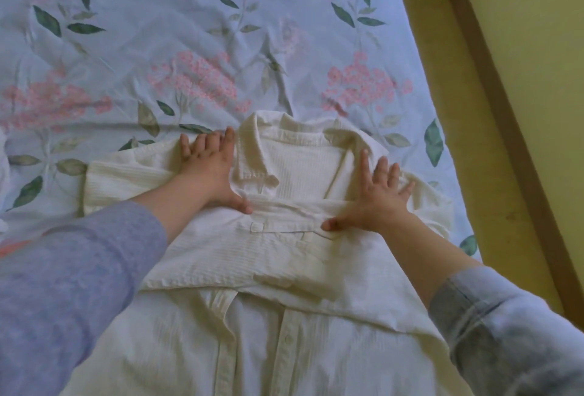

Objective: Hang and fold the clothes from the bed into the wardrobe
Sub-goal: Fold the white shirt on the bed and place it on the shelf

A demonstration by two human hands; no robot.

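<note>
Shirt point(284, 256): cream/off-white, ribbed weave, lies front-up on bed point(158, 32), collar point(252, 158) toward far side, button placket point(286, 338) running toward camera. Both sleeves folded in across chest, overlapping in a band just below collar; cuff tab w/ button visible near centre of band. Lower body of shirt still flat, unfolded, reaches bottom edge of view.

L hand point(208, 168): palm down, fingers spread, flat on shirt's shoulder just beside collar; thumb out toward centre, touching folded sleeve band. Not pinching anything.

R hand point(379, 196): palm down, fingers spread, flat on opposite shoulder, thumb pointing inward along sleeve band. Also holding nothing, just pressing on cloth.

Both forearms bare from wrist; L sleeve point(72, 285) blue-grey, pushed up; R sleeve point(505, 332) same colour, rolled cuff.

Bed cover: pale blue, pink flower clusters + green leaves, lightly creased. Shirt sits near the bed's right edge, partly over the print.

Beyond right edge: brown wooden strip point(493, 111), then yellowish surface point(537, 48). Small pale object at top right corner, cut off, cannot ID
</note>
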